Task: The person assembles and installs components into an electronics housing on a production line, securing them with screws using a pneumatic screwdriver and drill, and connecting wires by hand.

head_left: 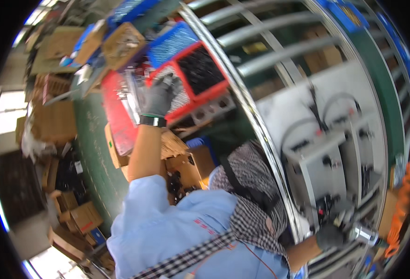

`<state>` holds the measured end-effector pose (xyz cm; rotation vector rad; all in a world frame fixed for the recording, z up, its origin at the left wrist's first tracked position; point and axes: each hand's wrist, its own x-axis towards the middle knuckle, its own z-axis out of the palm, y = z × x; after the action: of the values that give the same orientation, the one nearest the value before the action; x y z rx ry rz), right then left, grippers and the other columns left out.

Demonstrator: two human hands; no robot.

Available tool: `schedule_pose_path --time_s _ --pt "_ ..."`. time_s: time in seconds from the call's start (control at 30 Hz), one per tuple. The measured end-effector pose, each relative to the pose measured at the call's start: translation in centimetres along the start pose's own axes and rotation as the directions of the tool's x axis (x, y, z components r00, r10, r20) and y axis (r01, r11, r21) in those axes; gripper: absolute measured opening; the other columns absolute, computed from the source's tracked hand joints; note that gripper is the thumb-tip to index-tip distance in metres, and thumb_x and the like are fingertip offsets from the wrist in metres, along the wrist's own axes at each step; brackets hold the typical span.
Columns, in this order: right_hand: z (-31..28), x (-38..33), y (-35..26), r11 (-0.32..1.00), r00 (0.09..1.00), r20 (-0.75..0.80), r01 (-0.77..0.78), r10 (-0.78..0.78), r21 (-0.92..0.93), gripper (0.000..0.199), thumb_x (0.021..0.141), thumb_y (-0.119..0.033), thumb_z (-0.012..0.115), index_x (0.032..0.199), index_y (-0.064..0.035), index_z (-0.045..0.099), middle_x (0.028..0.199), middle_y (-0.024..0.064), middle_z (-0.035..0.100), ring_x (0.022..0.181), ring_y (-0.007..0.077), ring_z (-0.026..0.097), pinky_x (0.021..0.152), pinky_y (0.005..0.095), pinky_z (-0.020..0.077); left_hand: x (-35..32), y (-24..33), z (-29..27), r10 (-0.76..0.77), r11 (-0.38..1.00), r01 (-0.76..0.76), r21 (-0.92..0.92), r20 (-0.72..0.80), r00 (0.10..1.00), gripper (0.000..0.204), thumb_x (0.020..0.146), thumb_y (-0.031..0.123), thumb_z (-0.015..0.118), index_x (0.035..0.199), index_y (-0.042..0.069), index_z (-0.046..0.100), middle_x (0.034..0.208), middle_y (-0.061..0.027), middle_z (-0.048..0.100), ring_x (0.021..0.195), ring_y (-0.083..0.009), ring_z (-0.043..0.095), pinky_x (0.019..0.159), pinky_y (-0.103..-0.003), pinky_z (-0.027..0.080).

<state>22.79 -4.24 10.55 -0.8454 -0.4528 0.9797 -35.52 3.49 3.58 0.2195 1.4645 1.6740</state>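
My left hand (159, 96), in a grey glove, reaches over a red bin (186, 108) of small silver metal parts (179, 95). Its fingertips are down at the parts, and blur hides whether they grip any. Black small parts (200, 69) fill the adjoining red compartment. Far to the right, my gloved right hand (330, 237) is closed around one end of a silver cylindrical tool (365, 234), which looks like a power driver. Close by that tool hangs an orange coiled hose (400, 209). Grey box-shaped metal housings (319, 174) with black cables stand above my right hand.
A metal rail (256, 116) runs between the bins and the roller conveyor (279, 42). Blue bins (173, 44) of metal parts adjoin the red ones. An open carton (200, 162) lies below my left forearm. Cardboard boxes (82, 218) are stacked at the left.
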Motion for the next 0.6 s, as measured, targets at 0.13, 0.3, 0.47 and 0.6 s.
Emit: schedule_pose_path --time_s 0.13,0.3,0.47,0.6 --pt "2.7 -1.1 -0.2 0.994 0.983 0.145 0.112 -0.110 -0.008 0.027 0.077 -0.020 0.062 0.092 -0.0004 0.050 0.087 0.0069 0.045 0.068 0.0162 0.035 0.059 0.0298 0.0312 -5.2 -3.0 9.6 -0.166 0.986 0.153 0.066 0.408 0.898 0.026 0.094 0.012 0.052 0.115 -0.004 0.052 0.096 -0.0136 0.061 0.081 -0.0203 0.062 0.071 -0.034 0.055" --pt "2.6 -2.7 -1.4 0.983 0.975 0.133 0.167 -0.176 0.077 0.035 0.080 -0.022 0.060 0.107 0.0002 0.056 0.091 0.0113 0.054 0.081 0.0230 0.048 0.076 0.0363 0.0413 -17.8 -6.8 22.0 -0.442 0.896 0.262 0.359 0.779 0.445 0.036 0.095 0.021 0.053 0.117 -0.008 0.052 0.088 -0.0082 0.061 0.070 -0.0122 0.058 0.061 -0.026 0.051" --pt "6.2 -6.3 -4.6 0.908 0.906 0.083 0.407 -0.416 0.100 0.038 0.085 -0.022 0.057 0.114 -0.0007 0.047 0.087 0.0088 0.044 0.085 0.0190 0.042 0.074 0.0336 0.0411 -24.7 -10.0 28.0 -0.555 0.741 0.472 0.477 0.832 0.030 0.040 0.093 0.033 0.057 0.111 -0.003 0.052 0.092 -0.0076 0.059 0.071 -0.0111 0.057 0.061 -0.026 0.052" --pt "7.5 -6.9 -4.8 0.826 0.832 0.087 0.555 -0.548 -0.099 0.038 0.081 -0.027 0.069 0.104 -0.0060 0.049 0.080 0.0056 0.042 0.062 0.0145 0.035 0.053 0.0266 0.0288 -27.1 -11.5 28.2 -0.673 0.599 0.539 0.593 0.737 -0.062 0.041 0.091 0.039 0.058 0.106 0.001 0.052 0.090 -0.0054 0.058 0.072 -0.0108 0.057 0.063 -0.025 0.052"
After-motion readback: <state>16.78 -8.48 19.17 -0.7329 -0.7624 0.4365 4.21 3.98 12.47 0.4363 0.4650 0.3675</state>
